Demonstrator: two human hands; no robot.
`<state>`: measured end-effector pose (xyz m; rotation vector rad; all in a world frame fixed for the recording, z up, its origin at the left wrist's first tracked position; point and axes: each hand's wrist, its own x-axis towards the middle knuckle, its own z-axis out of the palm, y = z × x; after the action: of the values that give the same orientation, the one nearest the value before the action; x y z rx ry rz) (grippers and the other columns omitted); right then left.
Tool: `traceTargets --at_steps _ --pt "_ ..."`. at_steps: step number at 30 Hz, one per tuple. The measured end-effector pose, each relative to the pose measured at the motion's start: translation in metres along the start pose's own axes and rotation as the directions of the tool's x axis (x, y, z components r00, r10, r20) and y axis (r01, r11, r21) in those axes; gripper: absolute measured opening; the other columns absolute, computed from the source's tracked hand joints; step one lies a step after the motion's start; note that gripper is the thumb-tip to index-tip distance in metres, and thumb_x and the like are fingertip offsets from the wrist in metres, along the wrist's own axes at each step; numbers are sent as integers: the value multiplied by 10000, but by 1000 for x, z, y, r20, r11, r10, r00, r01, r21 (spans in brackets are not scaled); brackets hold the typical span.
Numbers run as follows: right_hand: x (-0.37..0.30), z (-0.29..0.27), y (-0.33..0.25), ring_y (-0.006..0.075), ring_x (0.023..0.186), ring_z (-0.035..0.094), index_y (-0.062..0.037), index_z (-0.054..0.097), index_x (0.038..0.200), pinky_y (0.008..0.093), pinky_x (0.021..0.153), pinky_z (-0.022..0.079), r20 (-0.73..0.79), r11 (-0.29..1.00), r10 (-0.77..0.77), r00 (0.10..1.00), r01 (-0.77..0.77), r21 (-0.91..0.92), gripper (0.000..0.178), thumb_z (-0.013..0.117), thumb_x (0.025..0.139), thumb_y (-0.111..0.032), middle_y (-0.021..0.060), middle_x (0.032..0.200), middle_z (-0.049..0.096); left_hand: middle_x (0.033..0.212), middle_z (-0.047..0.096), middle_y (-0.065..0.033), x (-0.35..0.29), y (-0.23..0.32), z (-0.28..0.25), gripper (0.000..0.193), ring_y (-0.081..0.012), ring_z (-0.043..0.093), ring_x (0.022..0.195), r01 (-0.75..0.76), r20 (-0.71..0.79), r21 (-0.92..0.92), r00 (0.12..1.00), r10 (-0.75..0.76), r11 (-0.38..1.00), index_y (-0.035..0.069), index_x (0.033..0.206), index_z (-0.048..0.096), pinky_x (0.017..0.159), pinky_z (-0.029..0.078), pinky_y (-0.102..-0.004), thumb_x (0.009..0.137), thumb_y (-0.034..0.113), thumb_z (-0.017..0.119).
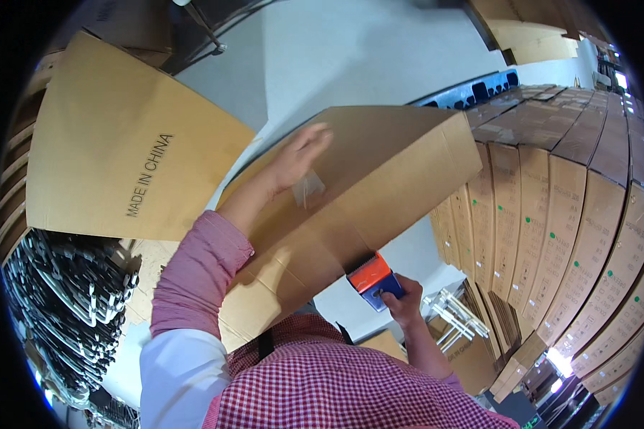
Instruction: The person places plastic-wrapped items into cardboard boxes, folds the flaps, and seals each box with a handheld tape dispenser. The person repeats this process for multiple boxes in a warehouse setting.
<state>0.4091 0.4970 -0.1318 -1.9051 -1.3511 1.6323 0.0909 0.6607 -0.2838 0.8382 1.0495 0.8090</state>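
A large brown cardboard carton [379,193] stands slanted before me, its long side facing up toward the right. My left hand [300,157] is over the carton's upper face, fingers stretched out and holding nothing. Just under its palm, a strip of clear tape [309,189] sticks to the cardboard. With my right hand [404,302] I grip an orange and blue tape dispenser [376,282] by its blue part. The dispenser's toothed orange end is close to the carton's lower edge; whether they touch I cannot tell.
Left of the carton leans a big printed cardboard panel [132,143]. Below it lies a heap of black and silver metal tubes [71,300]. Rows of upright cartons [558,229] with green dots fill the right. White metal tubes [458,318] lie near my right forearm, and a blue pallet [472,91] is behind.
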Motion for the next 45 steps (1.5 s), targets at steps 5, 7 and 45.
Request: traceTargets --at_steps 5,7,45 --pt "4 4 2 92 683 557 12 677 876 271 629 478 10 996 -23 1000 22 81 434 876 715 -339 23 723 617 1642 161 -169 32 -16 -4 943 -298 119 1523 321 47 504 917 -397 801 77 1576 201 1226 108 -385 934 766 265" --pt "8 7 -6 114 698 588 22 693 940 283 645 495 30 999 -15 999 14 45 433 880 722 -303 56 752 643 1629 193 -189 23 -2 -19 983 -320 184 1505 570 -347 691 801 -488 444 33 1563 205 1219 140 -401 923 773 305" --pt "125 119 -101 201 825 686 -129 618 1298 323 752 546 159 942 -2 987 -51 331 474 670 926 -419 31 979 715 1527 246 -340 -179 82 96 1108 -499 234 1425 309 -372 897 914 163 317 -116 1527 109 1154 163 -606 695 368 658"
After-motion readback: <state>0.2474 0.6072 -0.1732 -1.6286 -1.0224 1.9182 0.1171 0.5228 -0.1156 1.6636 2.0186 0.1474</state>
